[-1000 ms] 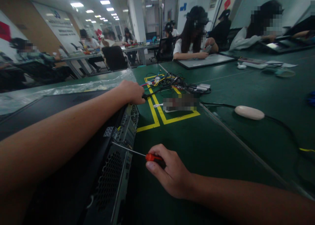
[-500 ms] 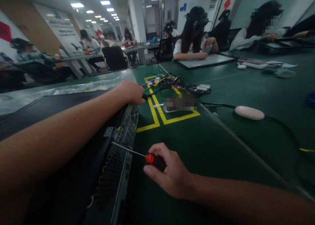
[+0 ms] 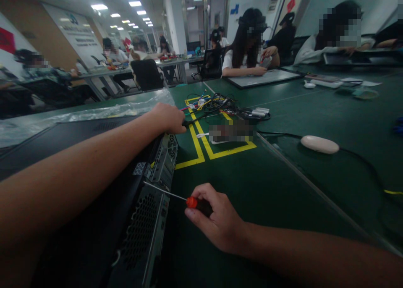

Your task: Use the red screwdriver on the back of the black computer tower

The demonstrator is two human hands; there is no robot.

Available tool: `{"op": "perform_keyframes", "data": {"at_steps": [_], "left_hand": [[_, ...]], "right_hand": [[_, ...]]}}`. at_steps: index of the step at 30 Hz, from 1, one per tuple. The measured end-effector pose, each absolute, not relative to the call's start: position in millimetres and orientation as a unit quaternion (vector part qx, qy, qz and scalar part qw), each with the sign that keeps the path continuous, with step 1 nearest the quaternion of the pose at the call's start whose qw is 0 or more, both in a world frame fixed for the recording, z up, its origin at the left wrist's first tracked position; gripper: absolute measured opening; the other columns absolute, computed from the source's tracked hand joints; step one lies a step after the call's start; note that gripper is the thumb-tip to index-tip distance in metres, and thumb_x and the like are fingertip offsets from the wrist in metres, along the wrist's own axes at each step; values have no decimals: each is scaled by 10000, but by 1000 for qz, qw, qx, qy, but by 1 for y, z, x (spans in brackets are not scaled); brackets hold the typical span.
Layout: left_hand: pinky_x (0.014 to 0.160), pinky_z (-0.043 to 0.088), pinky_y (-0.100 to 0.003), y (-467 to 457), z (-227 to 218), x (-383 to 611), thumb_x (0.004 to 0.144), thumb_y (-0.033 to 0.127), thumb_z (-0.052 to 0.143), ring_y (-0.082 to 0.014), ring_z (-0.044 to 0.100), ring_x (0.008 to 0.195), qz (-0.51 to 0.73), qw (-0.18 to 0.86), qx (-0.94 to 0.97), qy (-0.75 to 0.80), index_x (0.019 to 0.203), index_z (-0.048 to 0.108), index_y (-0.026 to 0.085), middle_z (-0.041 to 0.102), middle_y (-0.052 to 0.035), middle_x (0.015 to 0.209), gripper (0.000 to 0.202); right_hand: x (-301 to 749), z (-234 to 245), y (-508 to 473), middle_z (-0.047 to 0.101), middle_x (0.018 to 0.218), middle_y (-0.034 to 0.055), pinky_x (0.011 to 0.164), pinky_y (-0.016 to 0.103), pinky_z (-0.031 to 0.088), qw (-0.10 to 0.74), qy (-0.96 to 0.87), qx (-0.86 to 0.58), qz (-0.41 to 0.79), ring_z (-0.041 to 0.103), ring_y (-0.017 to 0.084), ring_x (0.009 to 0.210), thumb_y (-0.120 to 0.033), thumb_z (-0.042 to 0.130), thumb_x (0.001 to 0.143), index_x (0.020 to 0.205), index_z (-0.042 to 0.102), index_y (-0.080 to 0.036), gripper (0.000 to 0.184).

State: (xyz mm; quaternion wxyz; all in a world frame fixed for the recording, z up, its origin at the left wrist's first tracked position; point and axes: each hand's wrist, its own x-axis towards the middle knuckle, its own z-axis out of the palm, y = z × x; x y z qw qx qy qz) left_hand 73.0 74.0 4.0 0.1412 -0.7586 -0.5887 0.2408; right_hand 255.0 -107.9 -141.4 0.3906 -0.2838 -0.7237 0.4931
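A black computer case [image 3: 103,187] lies on its side at the left, its metal back panel facing right. My right hand [image 3: 217,221] is closed around the dark handle of a screwdriver [image 3: 192,202] with a red collar. Its thin shaft [image 3: 168,192] reaches left, the tip meeting the back edge of the case below a patterned sticker [image 3: 139,168]. My left hand [image 3: 168,118] bends over the far back corner of the case and grips it, the fingertips partly hidden. A black cable [image 3: 190,122] runs close beside its fingers.
Tangled cables [image 3: 220,103] and a blurred-out object [image 3: 232,131] lie by yellow tape [image 3: 201,153] on the green table [image 3: 283,195]. A white oval piece [image 3: 319,145] sits on a black cord. Clear plastic wrap [image 3: 151,103] lies behind the case. Co-workers sit across the table.
Both my hands and the screwdriver stay almost in place, my right fingers shifting very slightly on the handle. At the far right, a co-worker's flat dark panel has tilted up.
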Motion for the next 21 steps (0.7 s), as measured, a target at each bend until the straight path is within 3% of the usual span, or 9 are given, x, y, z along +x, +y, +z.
{"op": "perform_keyframes", "data": {"at_steps": [4, 12, 16, 21], "left_hand": [[973, 545, -508, 73, 4, 74, 937, 558, 478, -399, 691, 1202, 236, 145, -760, -588, 1359, 742, 198, 743, -205, 1329, 614], [1043, 497, -508, 78, 0, 70, 883, 605, 586, -398, 655, 1259, 211, 115, -750, -616, 1406, 720, 294, 741, -145, 1361, 623], [1043, 490, -539, 79, -2, 69, 881, 573, 603, -410, 655, 1238, 197, 113, -751, -620, 1404, 729, 280, 743, -161, 1336, 613], [1045, 489, -514, 82, -4, 67, 871, 642, 597, -408, 629, 1269, 201, 114, -745, -626, 1418, 713, 302, 728, -131, 1366, 654]], "right_hand": [[255, -142, -108, 592, 764, -45, 603, 274, 425, 387, -725, -287, 493, 535, 126, 622, -289, 685, 958, 1008, 546, -226, 161], [256, -144, -108, 582, 763, -50, 582, 268, 407, 391, -730, -280, 486, 526, 120, 610, -290, 679, 963, 1017, 542, -227, 160], [255, -142, -108, 573, 768, -51, 570, 263, 406, 390, -723, -278, 497, 515, 115, 600, -308, 664, 963, 1024, 534, -229, 164], [255, -143, -108, 567, 754, -53, 563, 254, 399, 388, -729, -279, 489, 511, 112, 593, -320, 660, 973, 1036, 539, -224, 166]]}}
